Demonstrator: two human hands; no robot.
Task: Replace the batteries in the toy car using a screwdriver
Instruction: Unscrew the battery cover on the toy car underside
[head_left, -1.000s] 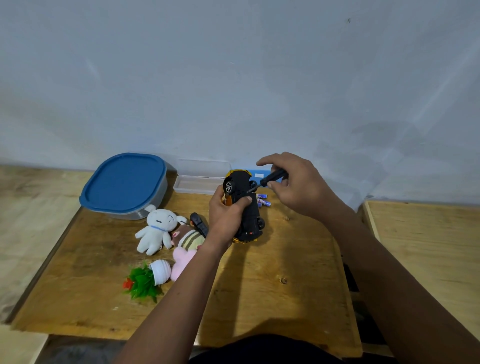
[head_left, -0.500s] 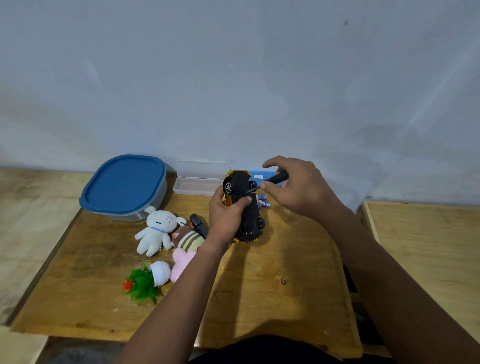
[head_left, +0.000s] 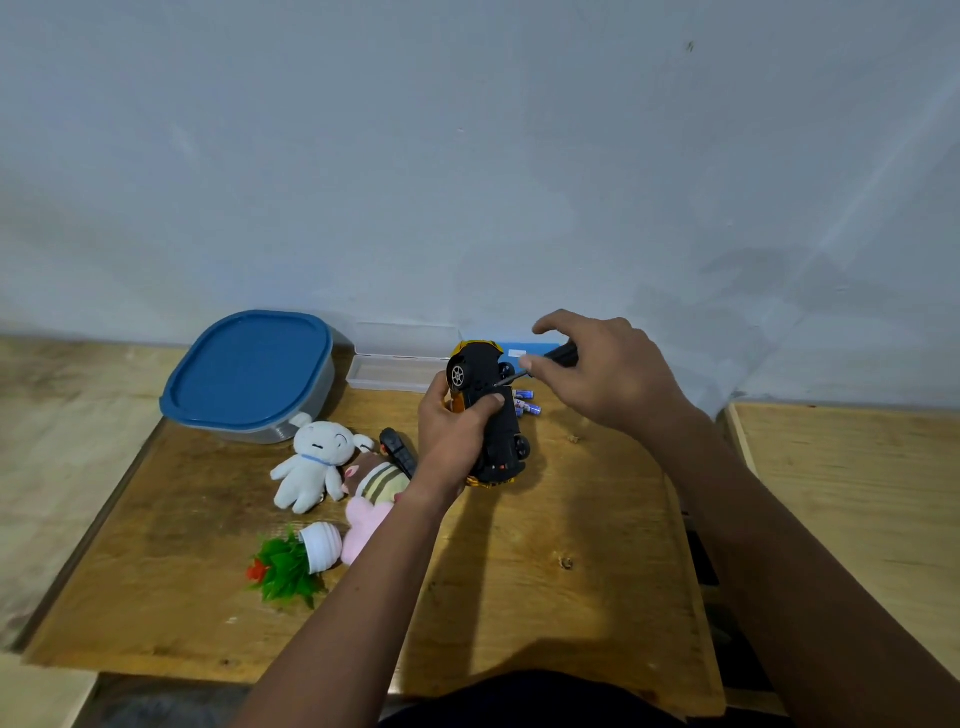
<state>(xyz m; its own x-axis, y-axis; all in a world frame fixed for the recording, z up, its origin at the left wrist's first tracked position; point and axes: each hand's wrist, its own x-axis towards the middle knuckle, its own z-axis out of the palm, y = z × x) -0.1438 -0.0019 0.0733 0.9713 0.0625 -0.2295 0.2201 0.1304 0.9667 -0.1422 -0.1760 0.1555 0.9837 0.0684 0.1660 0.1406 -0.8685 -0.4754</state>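
While the toy car (head_left: 491, 415) is held on end over the far middle of the wooden table (head_left: 571, 519), black underside toward the camera, the left hand (head_left: 449, 436) grips its body: the thumb presses across the chassis and the other fingers curl behind the yellow shell. Whether the lower end rests on the table cannot be told. The right hand (head_left: 602, 374) pinches the dark handle of the screwdriver (head_left: 563, 356) between thumb and curled fingers, forefinger lifted free; the thin shaft slants down to the underside near the upper wheel.

The car is probably a light, rigid plastic shell, smooth enough to twist under the driver's push. It is best held by its sides, clear of wheels and hatch.

Small batteries (head_left: 527, 404) lie just beside the car. A clear case (head_left: 395, 371) and a blue-lidded box (head_left: 249, 374) stand by the wall, with plush toys (head_left: 311, 462) to the left.
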